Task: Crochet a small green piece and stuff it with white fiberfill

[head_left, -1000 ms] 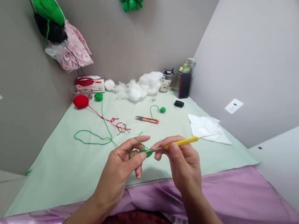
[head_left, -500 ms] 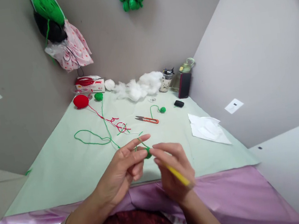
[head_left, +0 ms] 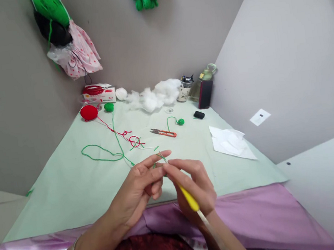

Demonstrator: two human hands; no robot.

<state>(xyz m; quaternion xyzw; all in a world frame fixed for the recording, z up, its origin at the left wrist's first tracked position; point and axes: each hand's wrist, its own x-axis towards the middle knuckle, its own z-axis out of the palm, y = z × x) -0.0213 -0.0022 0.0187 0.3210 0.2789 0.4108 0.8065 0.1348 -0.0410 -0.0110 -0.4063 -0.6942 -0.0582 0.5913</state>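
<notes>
My left hand (head_left: 138, 186) is pinched on a small green crochet piece, mostly hidden now behind the fingertips, with its index finger stretched out. Green yarn (head_left: 120, 145) runs from a small green ball (head_left: 109, 107) down to this hand and passes over the index finger. In my right hand (head_left: 197, 180) is a crochet hook with a yellow handle (head_left: 190, 200), its pale rear end slanting toward my wrist. The hook's thin metal tip points up by the left index finger, at the yarn. Both hands meet above the table's front edge.
Thread snips (head_left: 164, 132) lie beyond my hands, near a small green crocheted ball (head_left: 180, 121). A red yarn ball (head_left: 88, 112), white stuffing (head_left: 157, 96), a pen cup (head_left: 183, 93) and a phone (head_left: 205, 94) line the back. White tissue (head_left: 231, 143) lies at the right.
The hook has swung in my right hand, so its tip now points up by my left index finger and its rear end shows. The green piece has become more hidden.
</notes>
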